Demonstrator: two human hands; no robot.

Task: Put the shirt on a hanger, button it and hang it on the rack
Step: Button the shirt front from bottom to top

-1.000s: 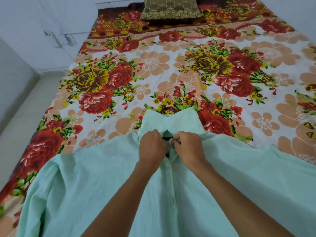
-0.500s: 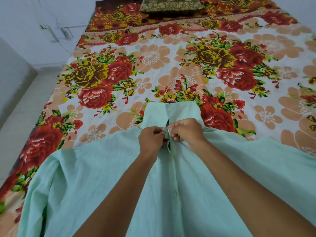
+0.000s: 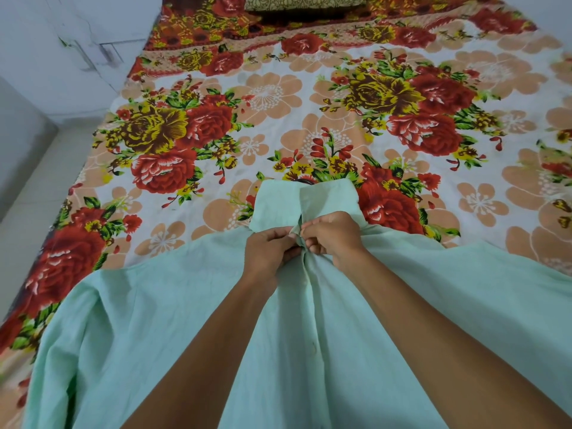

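Shirt [image 3: 185, 320] flat on bed [image 3: 278, 119], hanger [image 3: 305, 181] inside | my left hand [image 3: 269, 252] and right hand [image 3: 332, 235] pinch its top placket | buttoning barely begun, I judge; hanging remains

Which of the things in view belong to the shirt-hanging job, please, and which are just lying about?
In use: mint shirt; hanger hook showing above the collar; left hand and right hand pinching the placket.
Lying about: floral bedsheet; cushion.

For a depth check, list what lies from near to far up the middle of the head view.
Mint green cotton shirt → both hands' grip at its placket → upturned shirt collar → dark hanger hook → floral bedsheet → olive patterned pillow.
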